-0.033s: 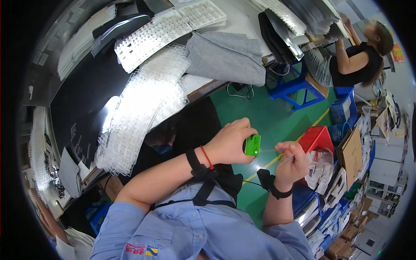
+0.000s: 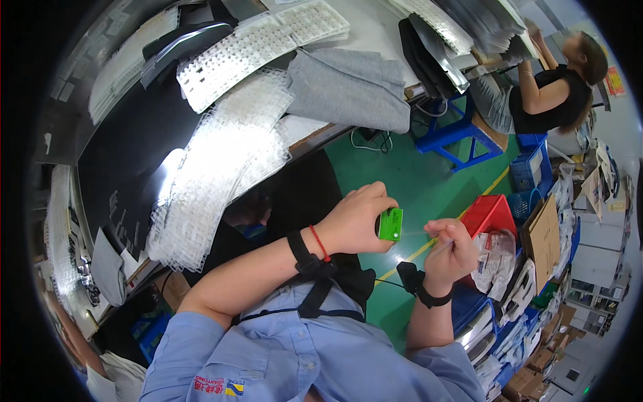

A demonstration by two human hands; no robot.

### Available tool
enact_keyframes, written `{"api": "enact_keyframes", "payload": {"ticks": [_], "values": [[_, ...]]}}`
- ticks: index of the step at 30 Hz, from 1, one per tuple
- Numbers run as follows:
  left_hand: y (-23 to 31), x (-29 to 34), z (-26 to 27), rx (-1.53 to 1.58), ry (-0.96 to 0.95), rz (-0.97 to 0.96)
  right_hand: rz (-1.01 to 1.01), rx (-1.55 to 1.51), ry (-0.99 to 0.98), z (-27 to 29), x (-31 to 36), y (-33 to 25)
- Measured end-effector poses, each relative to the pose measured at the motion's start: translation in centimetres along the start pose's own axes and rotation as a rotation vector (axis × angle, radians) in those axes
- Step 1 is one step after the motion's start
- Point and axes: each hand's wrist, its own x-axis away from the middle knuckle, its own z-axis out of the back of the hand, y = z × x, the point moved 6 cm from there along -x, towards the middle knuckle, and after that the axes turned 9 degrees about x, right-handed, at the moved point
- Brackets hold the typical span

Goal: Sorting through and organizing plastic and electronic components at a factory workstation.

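My left hand [image 2: 365, 218] is closed round a small green box-like piece [image 2: 390, 224] with a white dot near its lower edge. From its right side a thin, see-through strip [image 2: 413, 233] stretches toward my right hand [image 2: 453, 249]. That hand is closed, its fingers curled and pinched at the strip's far end; the exact grip is hard to see. Both hands are held in the air over the floor, a short gap apart. At the left, a workbench carries stacked clear plastic trays [image 2: 224, 151], white perforated trays [image 2: 248, 57] and a folded grey cloth [image 2: 348, 87].
A red bin [image 2: 492, 213] with clear plastic bags [image 2: 494, 261] stands right of my right hand, beside cardboard [image 2: 541, 231] and blue crates [image 2: 529, 167]. A blue stool [image 2: 455, 144] is beyond the bench. Another person [image 2: 552, 94] works at the far right; someone else's arm shows at lower left.
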Motion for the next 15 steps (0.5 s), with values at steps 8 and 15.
{"api": "enact_keyframes", "payload": {"ticks": [8, 15], "values": [[-0.2, 0.0, -0.6, -0.015, 0.006, 0.009, -0.062, -0.029, 0.033, 0.0, 0.4, 0.5], [0.1, 0.1, -1.0, 0.002, 0.03, -0.02, -0.055, -0.115, -0.02, 0.0, 0.3, 1.0]]}}
